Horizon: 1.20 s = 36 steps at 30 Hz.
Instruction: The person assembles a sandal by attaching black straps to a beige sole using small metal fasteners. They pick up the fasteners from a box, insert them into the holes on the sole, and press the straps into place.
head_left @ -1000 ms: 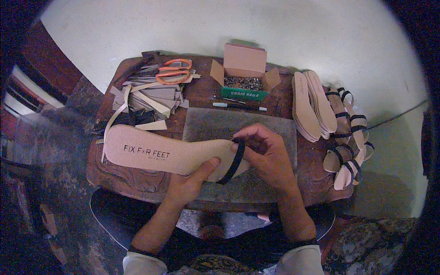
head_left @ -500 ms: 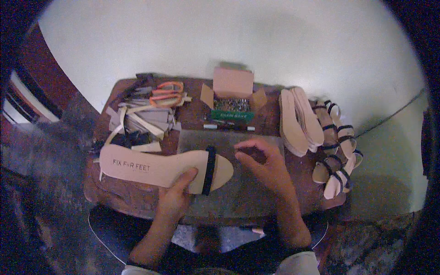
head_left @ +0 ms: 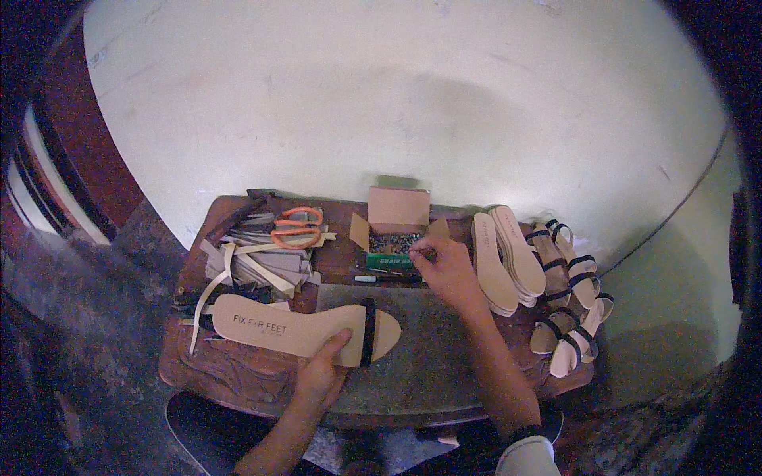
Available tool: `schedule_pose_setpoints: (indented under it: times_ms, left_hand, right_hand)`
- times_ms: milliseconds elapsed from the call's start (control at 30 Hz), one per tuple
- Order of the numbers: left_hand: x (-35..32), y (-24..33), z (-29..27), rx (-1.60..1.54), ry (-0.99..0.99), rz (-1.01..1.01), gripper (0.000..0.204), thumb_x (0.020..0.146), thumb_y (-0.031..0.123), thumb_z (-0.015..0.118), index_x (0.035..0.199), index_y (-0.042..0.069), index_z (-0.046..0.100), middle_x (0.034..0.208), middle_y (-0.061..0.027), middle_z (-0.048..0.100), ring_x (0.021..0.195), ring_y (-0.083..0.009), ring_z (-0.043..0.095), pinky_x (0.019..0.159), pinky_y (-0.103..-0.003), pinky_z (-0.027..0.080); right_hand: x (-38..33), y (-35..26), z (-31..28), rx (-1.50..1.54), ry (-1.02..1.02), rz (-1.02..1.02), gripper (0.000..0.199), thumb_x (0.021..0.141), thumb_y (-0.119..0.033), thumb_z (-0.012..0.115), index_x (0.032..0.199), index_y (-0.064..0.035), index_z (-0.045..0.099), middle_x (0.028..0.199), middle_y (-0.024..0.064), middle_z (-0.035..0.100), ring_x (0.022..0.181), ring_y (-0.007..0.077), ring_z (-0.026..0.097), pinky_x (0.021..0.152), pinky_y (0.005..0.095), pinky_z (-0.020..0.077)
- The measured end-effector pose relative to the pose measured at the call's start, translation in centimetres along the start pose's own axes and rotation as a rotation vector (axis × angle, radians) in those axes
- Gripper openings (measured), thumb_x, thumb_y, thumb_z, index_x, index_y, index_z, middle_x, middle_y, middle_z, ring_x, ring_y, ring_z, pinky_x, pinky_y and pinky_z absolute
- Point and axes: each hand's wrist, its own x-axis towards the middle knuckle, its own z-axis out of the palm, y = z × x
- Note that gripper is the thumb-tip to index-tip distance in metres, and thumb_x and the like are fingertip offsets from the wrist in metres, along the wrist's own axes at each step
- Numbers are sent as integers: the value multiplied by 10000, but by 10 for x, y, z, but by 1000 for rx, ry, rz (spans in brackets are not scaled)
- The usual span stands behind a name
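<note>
My left hand (head_left: 324, 370) grips a beige sandal sole (head_left: 266, 324), thumb on top and the other fingers out of sight beneath it. Printing marks the sole's heel end, which points left. A black strap (head_left: 368, 333) crosses it near the toe. My right hand (head_left: 446, 271) is at the front right of an open cardboard box (head_left: 398, 208), fingertips pinched together; whatever is between them is too small to make out. Inside the box lie many small, shiny metal pieces (head_left: 389, 240).
Orange-handled scissors (head_left: 298, 238) rest on grey and cream strips (head_left: 258, 266) at the left. A pen (head_left: 389, 278) lies before the box. Stacked beige soles (head_left: 517, 258) and strapped sandals (head_left: 583, 282) line the right side of the brown table (head_left: 238, 369), against a pale wall (head_left: 317, 119).
My right hand has moved from beside the sole's toe up to the box, fingertips now together. My left hand still holds the sole. The whole view has tilted upward.
</note>
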Motion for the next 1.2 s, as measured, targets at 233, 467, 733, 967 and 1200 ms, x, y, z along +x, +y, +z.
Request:
schedule_pose_setpoints:
  times_ms: [233,467,733,967,1200]
  left_hand:
    - [16,-13,-17,75,-29,28,320,880,100,592,1181,12,528,1109,-116,617,1033,-250,601,914,-397,484]
    - [17,-15,-11,31,12,-33,352,834,-15,638,1164,24,521,1092,-113,616,1014,-237,613,872,-367,514]
    - [10,-13,-15,53,28,-18,365,831,-10,639,1172,17,510,1103,-117,609,1028,-243,604,888,-372,504]
    - [6,-10,-14,55,8,6,358,832,1,648,1164,4,514,1103,-136,610,1018,-257,610,884,-382,510]
    - [4,-13,-10,218,31,44,307,876,163,620,1147,26,572,1079,-100,635,1010,-234,610,886,-364,485]
  right_hand:
    - [46,20,28,-431,-72,-79,101,730,-80,650,811,-47,699,851,182,669,837,362,633,785,436,498]
    - [60,46,47,-331,-114,-153,129,699,-93,637,790,-68,725,845,171,673,810,341,647,778,412,513]
    - [61,44,56,-344,-223,-72,151,693,-79,627,815,-64,716,853,161,676,828,340,647,794,416,509]
    - [61,38,44,-166,-260,-98,137,749,-69,607,854,-39,689,885,164,678,853,331,652,793,405,506]
    - [65,58,36,102,-154,101,130,827,-132,642,892,-22,665,803,88,669,671,169,625,621,332,508]
